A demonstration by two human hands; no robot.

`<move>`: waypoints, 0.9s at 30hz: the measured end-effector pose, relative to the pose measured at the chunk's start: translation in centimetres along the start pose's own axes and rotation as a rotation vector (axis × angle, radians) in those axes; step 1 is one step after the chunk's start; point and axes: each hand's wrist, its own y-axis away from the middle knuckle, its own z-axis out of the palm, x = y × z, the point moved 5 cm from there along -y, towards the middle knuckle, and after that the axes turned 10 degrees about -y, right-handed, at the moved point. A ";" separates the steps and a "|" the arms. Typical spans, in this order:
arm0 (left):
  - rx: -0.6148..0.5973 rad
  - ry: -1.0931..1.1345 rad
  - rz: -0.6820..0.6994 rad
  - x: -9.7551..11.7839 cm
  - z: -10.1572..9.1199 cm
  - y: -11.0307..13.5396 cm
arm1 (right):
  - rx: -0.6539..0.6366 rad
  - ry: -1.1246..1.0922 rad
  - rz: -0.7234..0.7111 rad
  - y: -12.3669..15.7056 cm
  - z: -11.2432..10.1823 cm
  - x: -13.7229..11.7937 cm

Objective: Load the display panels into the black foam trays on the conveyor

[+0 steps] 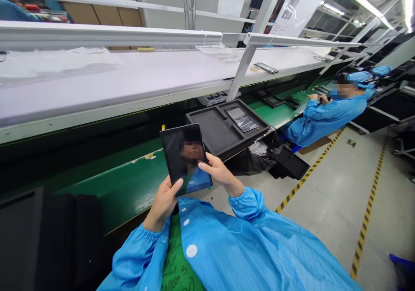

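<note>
A dark, glossy tablet screen panel is held up in front of me, tilted, with reflections on its face and a small yellow tab at its top left corner. My left hand grips its lower left edge, thumb on the front. My right hand grips the right edge, its thumb also on the glass. The fingers behind the panel are hidden. Just beyond my right hand lies a black foam tray with two recesses. Another screen panel rests in its right-hand recess.
A green bench runs under a long white shelf with white posts. Dark stacked trays stand at lower left. A black plastic bag hangs below the foam tray. A co-worker in blue sits farther along the bench, right.
</note>
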 end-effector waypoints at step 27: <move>0.337 0.091 -0.377 -12.3 -11.7 6.2 | 0.403 1.736 0.414 -14.5 -28.6 -5.3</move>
